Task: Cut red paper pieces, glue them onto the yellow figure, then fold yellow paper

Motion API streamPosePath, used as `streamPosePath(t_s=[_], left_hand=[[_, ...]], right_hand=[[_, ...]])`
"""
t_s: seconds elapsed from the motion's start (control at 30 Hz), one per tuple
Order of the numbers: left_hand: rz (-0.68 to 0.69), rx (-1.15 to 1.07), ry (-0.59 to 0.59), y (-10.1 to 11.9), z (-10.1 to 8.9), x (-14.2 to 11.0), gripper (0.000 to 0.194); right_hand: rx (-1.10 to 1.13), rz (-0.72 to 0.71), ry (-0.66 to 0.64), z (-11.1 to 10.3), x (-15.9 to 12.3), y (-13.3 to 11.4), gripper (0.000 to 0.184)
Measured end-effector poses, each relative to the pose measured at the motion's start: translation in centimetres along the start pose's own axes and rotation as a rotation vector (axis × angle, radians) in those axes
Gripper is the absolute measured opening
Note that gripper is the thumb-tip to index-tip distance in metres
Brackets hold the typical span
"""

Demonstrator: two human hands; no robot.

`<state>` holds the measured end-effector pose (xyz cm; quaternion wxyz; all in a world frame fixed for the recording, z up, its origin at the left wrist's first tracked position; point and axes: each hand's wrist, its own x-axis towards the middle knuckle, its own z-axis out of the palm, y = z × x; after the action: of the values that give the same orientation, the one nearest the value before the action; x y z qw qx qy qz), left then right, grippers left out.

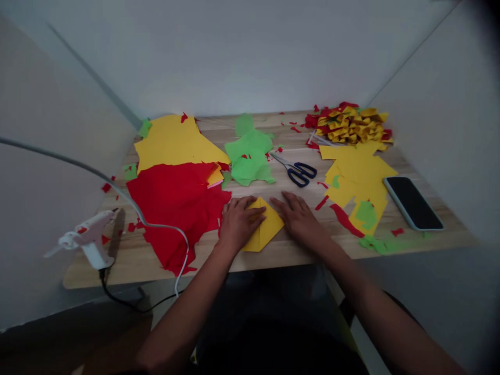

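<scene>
A folded yellow paper (264, 232) lies near the table's front edge, with its top corner pointing away from me and a crease down its middle. My left hand (239, 223) rests flat over its left side, fingers stretched across the paper. At the opposite side, my right hand (297, 216) lies with its fingers out, the tips touching or very near the paper's upper right edge. Just beyond my right hand are scissors (299, 172) with dark blue handles. Red felt-like sheets (172, 208) lie to the left of my left hand.
Green cut pieces (250, 156) and yellow sheets (175, 140) lie at the back. A white glue gun (91, 239) stands at the left, with a pale cable (156, 225) crossing nearby. Folded yellow pieces (351, 125) are heaped back right, beyond yellow offcuts (359, 172) and a phone (414, 203).
</scene>
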<state>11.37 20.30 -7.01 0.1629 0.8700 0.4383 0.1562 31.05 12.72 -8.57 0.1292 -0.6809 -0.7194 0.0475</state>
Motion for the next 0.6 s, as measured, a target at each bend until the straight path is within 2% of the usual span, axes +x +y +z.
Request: streamPosePath(t_s=[0.07,0.17,0.47,0.6], left_hand=[[-0.003,0.000,-0.002,0.0,0.0,0.1,0.022],[0.010,0.008,-0.012,-0.1,0.0,0.1,0.021],[0.061,-0.010,-0.007,-0.2,-0.1,0.0,0.019],[0.061,-0.005,0.009,-0.4,-0.1,0.0,0.024]], right_hand=[[0.002,0.030,0.008,-0.1,-1.4,0.4,0.050],[0.009,0.051,0.011,-0.1,-1.5,0.5,0.050],[0.006,0.026,0.023,0.9,4.8,-1.3,0.048],[0.132,0.040,0.145,1.0,5.9,-1.7,0.044]])
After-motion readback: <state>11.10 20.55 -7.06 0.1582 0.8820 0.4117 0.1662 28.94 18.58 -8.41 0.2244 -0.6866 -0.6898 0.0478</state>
